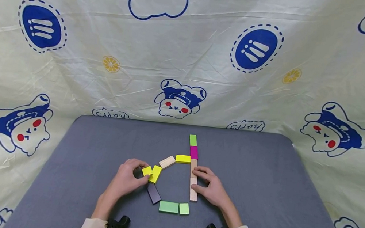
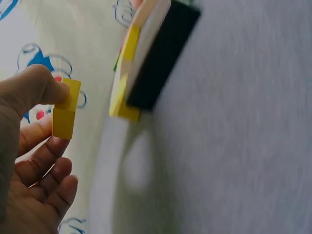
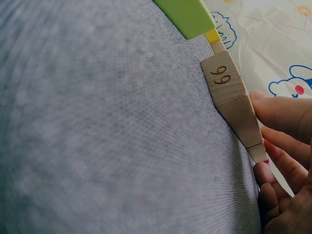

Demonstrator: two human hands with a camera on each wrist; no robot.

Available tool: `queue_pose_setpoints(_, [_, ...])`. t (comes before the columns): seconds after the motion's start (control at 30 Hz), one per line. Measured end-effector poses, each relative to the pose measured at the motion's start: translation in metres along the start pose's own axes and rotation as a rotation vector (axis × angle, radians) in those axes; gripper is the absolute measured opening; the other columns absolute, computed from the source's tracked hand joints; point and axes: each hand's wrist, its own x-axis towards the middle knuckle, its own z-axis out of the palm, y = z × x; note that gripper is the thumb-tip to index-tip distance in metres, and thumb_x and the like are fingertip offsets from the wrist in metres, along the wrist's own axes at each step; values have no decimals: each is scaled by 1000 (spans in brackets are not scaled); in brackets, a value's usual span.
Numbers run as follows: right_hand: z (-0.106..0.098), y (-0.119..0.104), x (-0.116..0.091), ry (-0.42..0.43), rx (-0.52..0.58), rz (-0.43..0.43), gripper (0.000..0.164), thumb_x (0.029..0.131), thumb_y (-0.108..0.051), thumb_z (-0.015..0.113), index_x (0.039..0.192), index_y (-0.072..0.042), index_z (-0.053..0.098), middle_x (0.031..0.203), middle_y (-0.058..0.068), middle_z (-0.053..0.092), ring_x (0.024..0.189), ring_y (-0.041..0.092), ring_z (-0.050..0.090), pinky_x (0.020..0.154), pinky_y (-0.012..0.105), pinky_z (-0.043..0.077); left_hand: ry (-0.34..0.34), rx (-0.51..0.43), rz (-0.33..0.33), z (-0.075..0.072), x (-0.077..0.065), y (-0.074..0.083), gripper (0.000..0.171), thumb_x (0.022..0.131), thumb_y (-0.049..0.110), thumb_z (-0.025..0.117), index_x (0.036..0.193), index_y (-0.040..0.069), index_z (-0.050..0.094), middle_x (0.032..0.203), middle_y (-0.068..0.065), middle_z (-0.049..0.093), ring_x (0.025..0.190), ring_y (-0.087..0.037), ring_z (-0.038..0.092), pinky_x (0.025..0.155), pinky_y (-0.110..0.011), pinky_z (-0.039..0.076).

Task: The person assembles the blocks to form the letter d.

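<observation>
My left hand (image 1: 127, 176) pinches a yellow block (image 1: 147, 170) between thumb and fingers, beside another yellow block (image 1: 156, 174) in a curved row. The held block (image 2: 66, 109) appears clear of the table in the left wrist view. With thumb and fingertips, my right hand (image 1: 211, 186) touches the right side of two plain wooden blocks (image 1: 193, 194), laid end to end. The nearer wooden block (image 3: 224, 78) has digits on its end. Beyond them, a magenta block (image 1: 193, 152) and a light green block (image 1: 193, 140) extend the straight line.
The curve also includes a yellow block (image 1: 183, 159), a plain wooden block (image 1: 167, 162), a dark purple-grey block (image 1: 154, 194), a green block (image 1: 168, 207) and a small light green block (image 1: 184, 209). They lie on a grey cloth-covered table (image 1: 247, 160); a printed curtain (image 1: 207, 57) hangs behind.
</observation>
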Motion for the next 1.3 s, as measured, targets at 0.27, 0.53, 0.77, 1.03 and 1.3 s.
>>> queue_pose_setpoints(0.27, [0,-1,0,-5,7,15,48,86,-15,82,132,-6,70,142,7,60,137,33,51,114,59,39,-38,-73,97,13,-5,24,26,80,10,83,104,10,75,98,5,69,90,-15,58,79,-36,53])
queue_pose_setpoints(0.53, [-1,-1,0,-4,13,8,49,86,-16,82,132,-6,70,142,7,60,137,34,51,115,59,38,-81,-92,153,25,-11,40,26,81,12,83,105,10,75,97,7,68,91,-12,55,80,-34,51])
queue_pose_setpoints(0.77, [0,1,1,-7,4,23,48,87,-17,82,132,-7,70,142,7,59,138,34,51,115,59,38,-114,-104,161,33,-14,44,27,81,14,84,106,10,75,95,8,66,88,-16,57,78,-34,52])
queue_pose_setpoints(1.03, [1,2,0,0,9,18,47,87,-17,83,131,-8,71,142,6,60,138,34,51,114,59,38,-125,-108,207,40,-16,49,28,80,14,85,107,9,76,96,8,69,89,-9,55,80,-28,51])
queue_pose_setpoints(1.3, [1,2,1,4,7,3,45,86,-16,83,129,-8,72,141,7,60,137,34,52,114,59,39,-212,-119,231,50,-20,56,29,85,16,83,111,9,75,105,5,72,96,-9,60,89,-32,54])
